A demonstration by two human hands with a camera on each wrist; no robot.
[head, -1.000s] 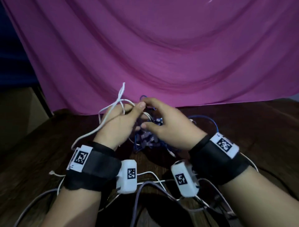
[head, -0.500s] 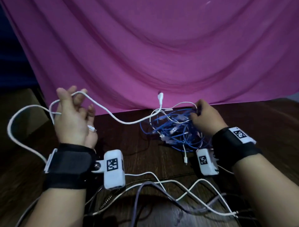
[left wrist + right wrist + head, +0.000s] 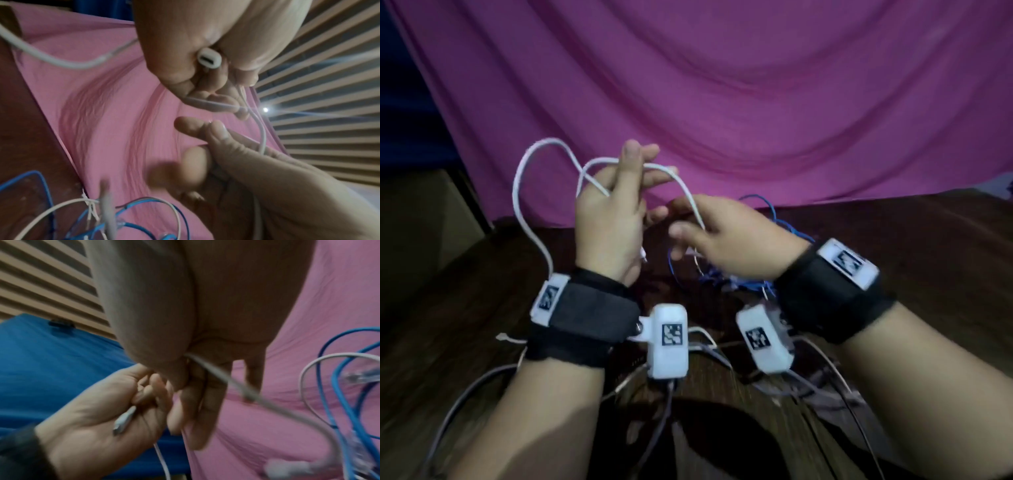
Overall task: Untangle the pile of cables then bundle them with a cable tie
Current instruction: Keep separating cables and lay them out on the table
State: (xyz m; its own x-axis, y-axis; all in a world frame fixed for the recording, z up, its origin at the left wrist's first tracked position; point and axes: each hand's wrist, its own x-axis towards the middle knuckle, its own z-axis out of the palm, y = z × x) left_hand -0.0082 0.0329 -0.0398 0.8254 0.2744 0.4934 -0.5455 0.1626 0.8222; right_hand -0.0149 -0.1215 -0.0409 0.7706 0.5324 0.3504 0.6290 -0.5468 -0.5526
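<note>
A white cable [image 3: 530, 161] loops over the fingers of my raised left hand [image 3: 619, 192], which curls round it. Its white plug [image 3: 208, 59] lies in that palm, and it shows as a plug [image 3: 125, 420] in the right wrist view too. From there the cable drops to my right hand [image 3: 709, 236], just right of and below the left, which pinches it between thumb and fingers [image 3: 205, 386]. Under the right hand, a tangled pile of blue cables [image 3: 743, 284] with white strands lies on the table, partly hidden.
A pink cloth [image 3: 722, 85] hangs behind the dark wooden table [image 3: 928, 257]. Loose white and grey cables [image 3: 822, 377] trail across the near edge under my wrists. A small white piece [image 3: 506, 339] lies left of the left wrist.
My left hand, stretched far out left with the white cable, has swung back to the middle. The right hand has lifted off the blue pile and taken hold of the white cable.
</note>
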